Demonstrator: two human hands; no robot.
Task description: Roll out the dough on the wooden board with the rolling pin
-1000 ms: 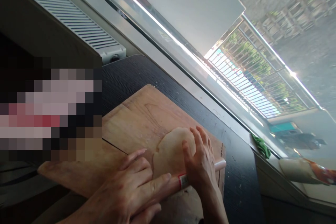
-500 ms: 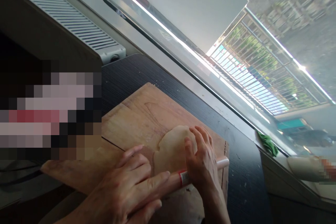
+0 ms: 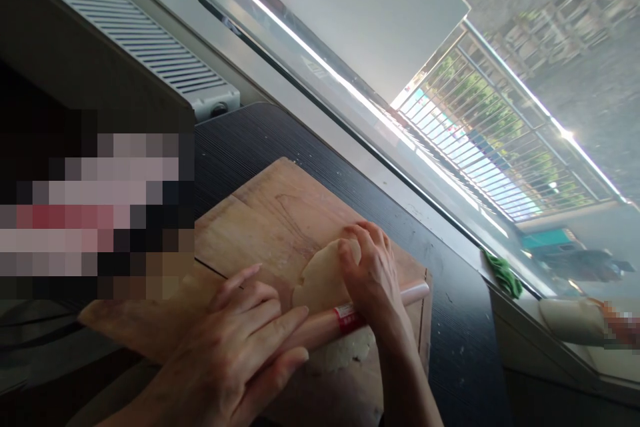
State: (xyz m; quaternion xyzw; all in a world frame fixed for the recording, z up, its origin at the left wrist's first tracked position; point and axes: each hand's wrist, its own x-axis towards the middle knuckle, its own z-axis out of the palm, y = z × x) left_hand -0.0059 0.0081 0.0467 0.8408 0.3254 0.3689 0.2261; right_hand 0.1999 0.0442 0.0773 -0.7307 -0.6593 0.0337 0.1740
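Observation:
A wooden rolling pin (image 3: 320,329) with a red label lies slantwise across a flattened sheet of dough (image 3: 320,277), which shows on both sides of the pin. Over the pin's left end lies my left hand (image 3: 245,330), fingers long and the pin between thumb and index finger. My right hand (image 3: 373,273) is closed over the pin near its right end, its bent fingers reaching onto the far part of the dough. The near edge of the dough is ragged. Under it all is a wooden board (image 3: 260,213).
The board rests on a dark table (image 3: 240,133) beside a window sill. A white radiator (image 3: 150,40) stands at the upper left. A green cloth (image 3: 503,273) and a pale cylindrical object (image 3: 573,321) are to the right. A pixelated patch covers the left side.
The rolling pin and my right hand have shifted slightly up and away over the dough, baring more dough on the near side. The red label has turned with the pin.

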